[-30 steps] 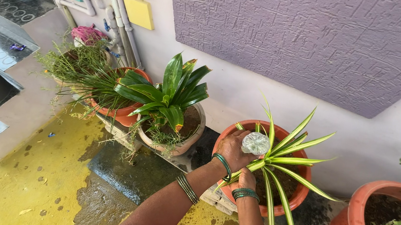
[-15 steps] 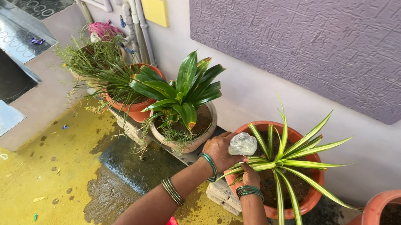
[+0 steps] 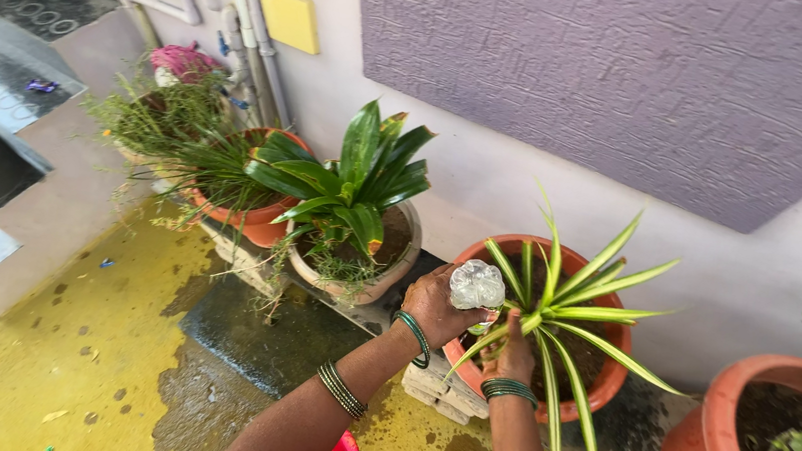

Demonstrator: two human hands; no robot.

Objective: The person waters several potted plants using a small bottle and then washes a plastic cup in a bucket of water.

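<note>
- Gripping a clear plastic bottle (image 3: 478, 285), the left hand (image 3: 437, 308) closes its fingers around it and holds it bottom-up over the near rim of an orange pot (image 3: 605, 380).
- Right hand (image 3: 511, 357) sits just beside it, low among the leaves of the striped plant (image 3: 561, 319); its fingers are bent around the base of the leaves, though how firmly they hold cannot be told.
- Both wrists wear green bangles (image 3: 416, 338).
- That pot stands on pale bricks (image 3: 437, 391) against the wall (image 3: 487, 180).
- To its left stands a beige pot (image 3: 385, 279) with a broad-leaved green plant (image 3: 350, 185), then another orange pot (image 3: 255, 224) full of grassy growth.
- At the right edge, a further orange pot (image 3: 710, 432) holds dark soil and small green leaves.
- Yellow floor (image 3: 54, 357) in front is wet and dark in patches.
</note>
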